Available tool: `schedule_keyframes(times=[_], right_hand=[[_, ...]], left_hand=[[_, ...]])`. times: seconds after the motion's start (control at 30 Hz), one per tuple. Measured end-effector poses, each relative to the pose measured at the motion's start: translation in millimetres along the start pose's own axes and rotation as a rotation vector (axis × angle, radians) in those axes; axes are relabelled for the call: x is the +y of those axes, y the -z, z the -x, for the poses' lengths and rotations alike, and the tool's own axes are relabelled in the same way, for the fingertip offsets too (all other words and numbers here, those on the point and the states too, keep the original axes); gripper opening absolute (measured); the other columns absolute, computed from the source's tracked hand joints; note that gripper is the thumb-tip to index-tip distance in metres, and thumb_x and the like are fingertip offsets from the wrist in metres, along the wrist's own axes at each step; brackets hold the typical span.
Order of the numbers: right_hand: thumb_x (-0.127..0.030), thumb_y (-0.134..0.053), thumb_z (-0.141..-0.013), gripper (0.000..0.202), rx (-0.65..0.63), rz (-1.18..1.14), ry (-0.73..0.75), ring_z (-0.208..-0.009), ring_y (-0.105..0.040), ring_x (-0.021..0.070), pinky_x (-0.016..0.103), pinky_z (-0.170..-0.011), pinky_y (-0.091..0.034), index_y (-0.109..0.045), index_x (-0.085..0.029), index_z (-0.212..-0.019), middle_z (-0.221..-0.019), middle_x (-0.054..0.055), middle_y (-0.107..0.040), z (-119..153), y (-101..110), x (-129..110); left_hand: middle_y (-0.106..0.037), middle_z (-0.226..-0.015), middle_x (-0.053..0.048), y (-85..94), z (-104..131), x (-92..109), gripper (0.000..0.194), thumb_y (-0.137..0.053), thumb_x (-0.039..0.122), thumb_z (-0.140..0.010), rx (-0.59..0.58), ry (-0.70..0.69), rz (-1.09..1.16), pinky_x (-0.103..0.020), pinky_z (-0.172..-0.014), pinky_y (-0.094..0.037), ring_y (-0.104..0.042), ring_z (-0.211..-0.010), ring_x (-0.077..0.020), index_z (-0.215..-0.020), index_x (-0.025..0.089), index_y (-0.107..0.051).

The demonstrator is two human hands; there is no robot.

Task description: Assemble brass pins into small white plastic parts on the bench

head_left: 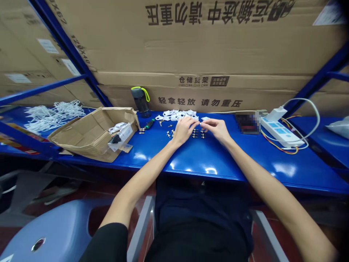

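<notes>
left hand (183,130) and right hand (217,129) pinch 1 tiny white piece (200,123) near brass-coloured fittings (195,134); lining up looks to need steadiness.

Beyond and left of our left grip (183,130), we see a dark bottle (141,103) with a yellow-green loop standing upright on the blue desk (160,158). Farther left of that grip lie an open carton (81,140) and a heap of white cords (53,115). Right of our right grip (217,130) we have a pixelated dark item (248,122), then a white power strip (283,134) with cables. Printed cardboard (191,47) rises beyond both grips; a blue stool (54,225) stands nearer us, lower left.
</notes>
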State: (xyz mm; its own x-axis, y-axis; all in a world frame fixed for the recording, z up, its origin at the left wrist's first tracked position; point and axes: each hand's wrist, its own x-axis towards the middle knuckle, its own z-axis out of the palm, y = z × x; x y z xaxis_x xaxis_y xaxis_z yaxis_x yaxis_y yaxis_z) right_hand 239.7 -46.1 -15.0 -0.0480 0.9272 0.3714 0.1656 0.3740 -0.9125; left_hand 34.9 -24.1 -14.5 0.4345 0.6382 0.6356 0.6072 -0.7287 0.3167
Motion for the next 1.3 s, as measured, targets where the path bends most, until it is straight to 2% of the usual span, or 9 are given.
schedule_keyframes(times=[0.27,0.43,0.53,0.73,0.87,1.03,1.3], right_hand=[[-0.059,-0.085,-0.076,0.039,-0.026,0.029,0.025,-0.071,-0.069,0.022,0.035,-0.066,-0.057,-0.083,-0.021,-0.088,-0.083,0.005,-0.078,1.6,0.9,-1.4],[-0.062,-0.083,-0.075,0.042,-0.034,0.058,0.033,-0.07,-0.068,0.0216,0.033,-0.062,-0.055,-0.082,-0.021,-0.088,-0.083,0.005,-0.078,3.1,1.5,-3.1],[-0.061,-0.083,-0.077,0.041,-0.032,0.085,0.048,-0.071,-0.069,0.0226,0.035,-0.065,-0.055,-0.083,-0.022,-0.089,-0.083,0.005,-0.078,2.5,3.0,-1.2],[-0.055,-0.079,-0.083,0.032,-0.02,0.26,0.142,-0.083,-0.073,0.0268,0.04,-0.084,-0.056,-0.084,-0.023,-0.087,-0.09,0.006,-0.081,-0.8,5.8,4.2],[-0.049,-0.076,-0.087,0.027,-0.022,0.367,0.159,-0.083,-0.073,0.0267,0.04,-0.084,-0.056,-0.084,-0.024,-0.09,-0.093,0.005,-0.082,-3.4,10.9,8.4],[-0.036,-0.074,-0.088,0.015,-0.05,0.596,0.184,-0.089,-0.073,0.0274,0.039,-0.088,-0.053,-0.084,-0.025,-0.088,-0.096,0.006,-0.082,-9.4,22.7,23.5],[-0.03,-0.069,-0.092,0.016,-0.11,0.766,0.131,-0.087,-0.07,0.023,0.034,-0.085,-0.051,-0.083,-0.022,-0.094,-0.1,0.006,-0.08,-14.2,26.2,39.0]], left_hand=[[-0.076,-0.111,-0.006,1.7,-0.4,0.8,0.03,-0.054,0.043,-0.108,-0.022,0.05,0.03,-0.039,-0.101,-0.047,-0.066,-0.109,-0.0231,-0.106,0.023,-0.076],[-0.076,-0.11,-0.004,1.9,-0.5,1.8,0.027,-0.056,0.041,-0.107,-0.007,0.027,0.04,-0.038,-0.099,-0.047,-0.066,-0.108,-0.0219,-0.104,0.023,-0.076],[-0.076,-0.108,-0.004,1.6,-0.5,1.5,0.026,-0.057,0.04,-0.107,0.006,0.008,0.038,-0.038,-0.098,-0.046,-0.067,-0.107,-0.0218,-0.103,0.023,-0.076],[-0.076,-0.109,-0.004,-1.5,0.4,-0.2,0.025,-0.056,0.038,-0.107,-0.001,0.002,0.011,-0.038,-0.097,-0.046,-0.067,-0.107,-0.0227,-0.103,0.023,-0.075],[-0.076,-0.113,-0.005,-3.6,0.6,-1.1,0.027,-0.053,0.039,-0.108,-0.029,0.04,-0.014,-0.04,-0.099,-0.046,-0.066,-0.11,-0.0236,-0.107,0.023,-0.075],[-0.075,-0.118,-0.006,-3.4,0.9,-0.9,0.028,-0.05,0.037,-0.11,-0.012,0.078,-0.01,-0.039,-0.102,-0.045,-0.066,-0.115,-0.0237,-0.112,0.023,-0.073],[-0.074,-0.122,-0.006,-2.1,1.8,2.1,0.029,-0.047,0.035,-0.111,-0.051,0.11,-0.051,-0.038,-0.106,-0.044,-0.064,-0.119,-0.023,-0.116,0.022,-0.071]])
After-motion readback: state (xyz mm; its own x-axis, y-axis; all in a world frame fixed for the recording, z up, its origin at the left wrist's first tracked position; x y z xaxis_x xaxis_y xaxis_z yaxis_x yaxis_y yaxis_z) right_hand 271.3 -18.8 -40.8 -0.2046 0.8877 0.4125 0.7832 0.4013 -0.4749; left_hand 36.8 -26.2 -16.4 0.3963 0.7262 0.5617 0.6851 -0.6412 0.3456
